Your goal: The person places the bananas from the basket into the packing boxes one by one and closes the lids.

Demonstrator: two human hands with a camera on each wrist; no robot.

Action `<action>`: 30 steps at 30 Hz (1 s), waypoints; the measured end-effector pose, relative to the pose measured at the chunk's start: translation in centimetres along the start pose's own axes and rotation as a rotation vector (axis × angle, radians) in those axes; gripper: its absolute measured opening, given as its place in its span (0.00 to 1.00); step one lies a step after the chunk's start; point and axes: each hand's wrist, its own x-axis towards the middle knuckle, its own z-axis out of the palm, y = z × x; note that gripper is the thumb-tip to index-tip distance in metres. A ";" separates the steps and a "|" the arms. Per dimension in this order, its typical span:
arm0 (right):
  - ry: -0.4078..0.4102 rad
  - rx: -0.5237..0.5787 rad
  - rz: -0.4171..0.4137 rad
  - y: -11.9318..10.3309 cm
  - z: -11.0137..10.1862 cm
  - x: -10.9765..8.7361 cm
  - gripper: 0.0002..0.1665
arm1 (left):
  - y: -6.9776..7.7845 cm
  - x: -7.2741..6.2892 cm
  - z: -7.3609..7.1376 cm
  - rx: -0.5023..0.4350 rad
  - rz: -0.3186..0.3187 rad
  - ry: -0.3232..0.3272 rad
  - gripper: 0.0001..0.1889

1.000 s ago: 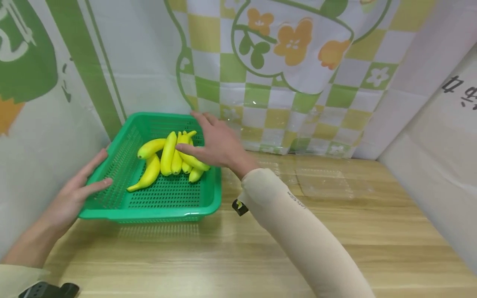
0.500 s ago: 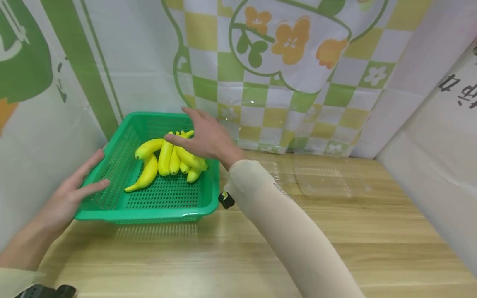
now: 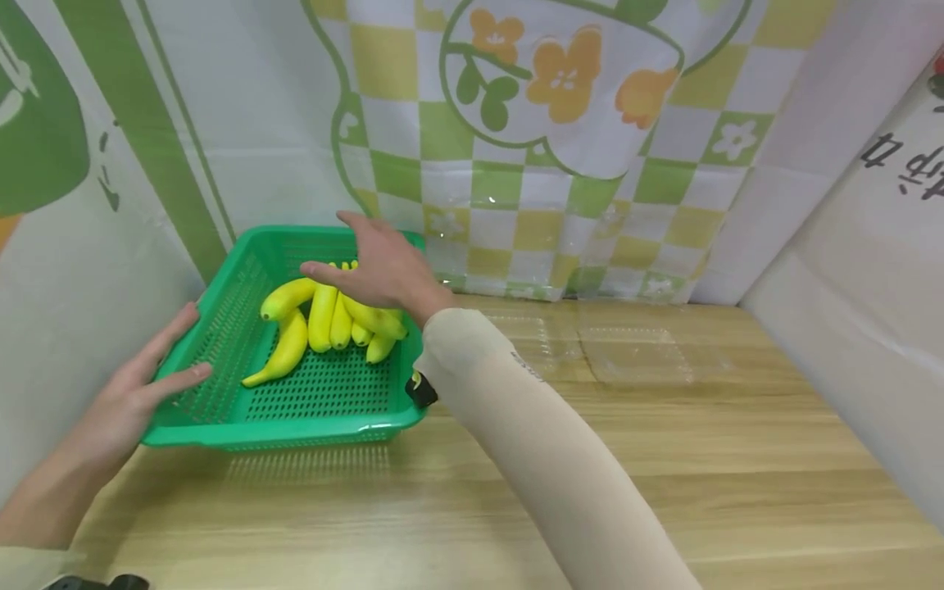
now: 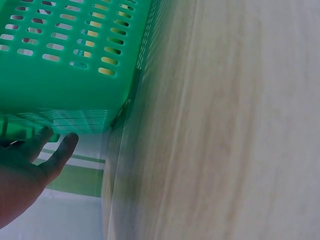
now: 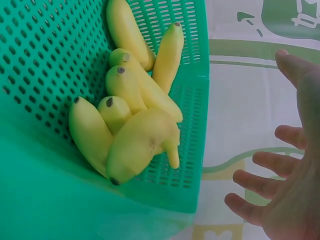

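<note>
A green plastic basket (image 3: 283,433) with perforated walls stands on the left part of the table and holds several yellow bananas (image 3: 288,348). At its left rim, my left hand (image 3: 125,406) grips the basket, thumb over the inner side and fingers along the outside. In the left wrist view, two of its fingers (image 4: 64,154) show by the outer wall. My right hand (image 3: 383,266) hovers over the basket's far right corner with fingers spread, holding nothing. The right wrist view shows it beyond the rim, apart from the bananas (image 5: 142,137) heaped inside.
Clear plastic trays (image 3: 637,354) lie on the wooden table (image 3: 664,467) to the right of the basket. A checkered, flower-printed cloth (image 3: 538,188) hangs behind it, and a white side wall (image 3: 848,270) stands on the right.
My right hand has moved left across the basket's far right corner, its fingers still spread. My left hand stays on the left rim. The head view has shifted slightly; the bananas keep their arrangement.
</note>
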 end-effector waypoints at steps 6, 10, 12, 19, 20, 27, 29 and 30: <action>-0.011 0.017 0.015 -0.3 0.6 0.5 0.54 | -0.1 -0.1 0.0 0.001 0.002 0.015 0.38; 0.008 0.020 0.025 -0.5 0.5 0.8 0.54 | -0.1 0.0 0.0 0.036 0.005 0.020 0.38; 0.026 0.025 0.030 -0.5 0.5 0.9 0.53 | 0.0 0.0 0.1 0.034 0.008 0.018 0.38; 0.129 0.121 0.068 -0.6 1.1 1.2 0.50 | 0.1 -0.2 0.1 -0.016 -0.001 0.020 0.38; 0.144 0.138 0.079 -0.6 1.3 1.2 0.49 | 0.1 -0.2 0.1 -0.018 -0.002 0.020 0.38; 0.172 0.211 0.148 0.0 2.3 1.5 0.47 | 0.0 0.1 0.0 -0.022 0.013 0.020 0.38; 0.172 0.227 0.165 0.1 2.6 1.5 0.47 | 0.0 0.1 0.0 -0.025 0.016 0.022 0.38; 0.172 0.233 0.173 0.1 2.7 1.6 0.47 | -0.1 0.0 0.0 -0.029 0.016 0.023 0.39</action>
